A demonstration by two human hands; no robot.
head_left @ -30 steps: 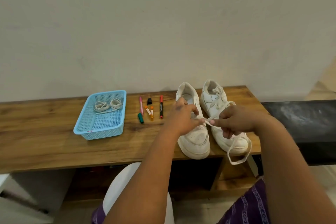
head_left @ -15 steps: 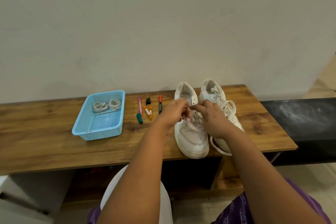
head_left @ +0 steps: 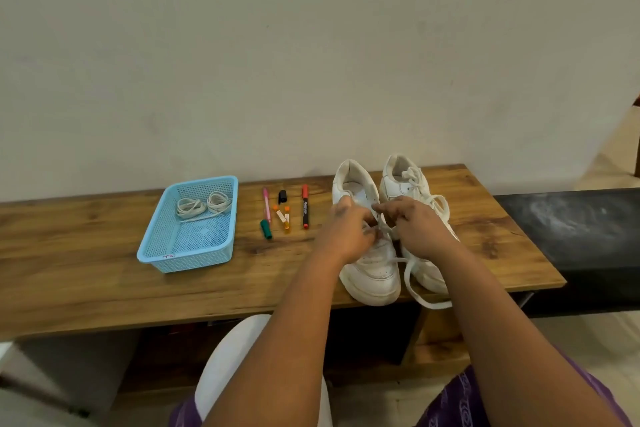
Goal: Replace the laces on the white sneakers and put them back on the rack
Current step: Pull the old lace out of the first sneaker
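Two white sneakers stand side by side on the wooden bench [head_left: 104, 288], toes toward me. My left hand [head_left: 348, 232] rests over the eyelet area of the left sneaker [head_left: 372, 270], fingers closed on it. My right hand [head_left: 417, 230] pinches a white lace [head_left: 412, 284] at that shoe's eyelets; the lace loops down past the bench's front edge. The right sneaker [head_left: 408, 180] is laced, partly hidden behind my right hand. A light blue basket [head_left: 156, 250] at the left holds two coiled white laces [head_left: 202, 206].
Several markers and pens [head_left: 285, 213] lie between the basket and the sneakers. A black bench top [head_left: 571, 229] adjoins the wooden one on the right. A plain wall stands right behind the bench. A white rounded seat [head_left: 228, 364] is below, near my knees.
My right hand has moved from the right, where it pulled the lace taut, back in to the left sneaker's eyelets. The slack lace now hangs in a loop over the front edge.
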